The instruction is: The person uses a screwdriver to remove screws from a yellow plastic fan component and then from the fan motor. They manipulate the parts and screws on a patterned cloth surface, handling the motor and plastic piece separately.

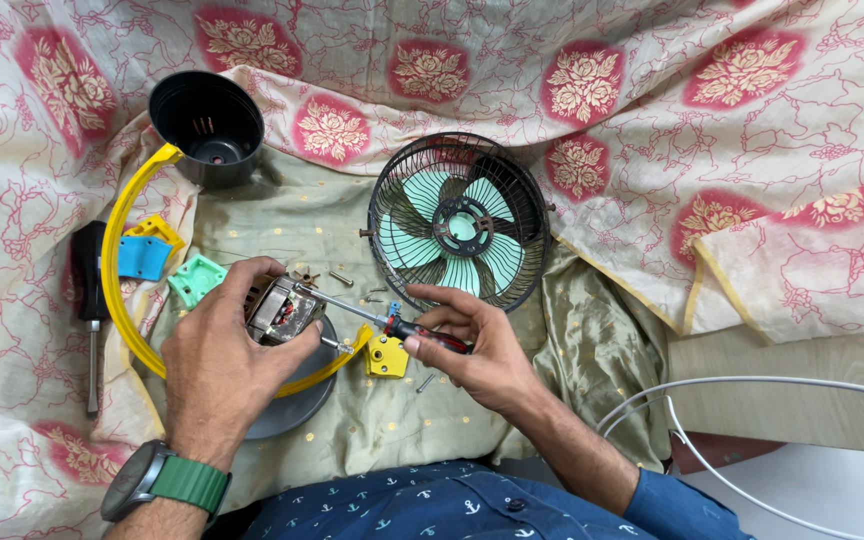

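Observation:
My left hand (220, 350) grips a small fan motor (282, 310) with a metal core, held over a dark round base (297, 405). My right hand (477, 345) holds a screwdriver (407, 328) with a red and black handle; its shaft points left and its tip touches the motor's top. A black wire fan cage with pale green blades (459, 222) lies just beyond the right hand. A yellow curved ring (122, 290) runs around and under the left hand.
A black plastic cup-shaped housing (207, 127) stands at the back left. A second screwdriver (90, 300), a blue part (142, 258), a green part (195, 280), a yellow block (387, 355) and loose screws (340, 278) lie on floral cloth. White cable (712, 400) loops at the right.

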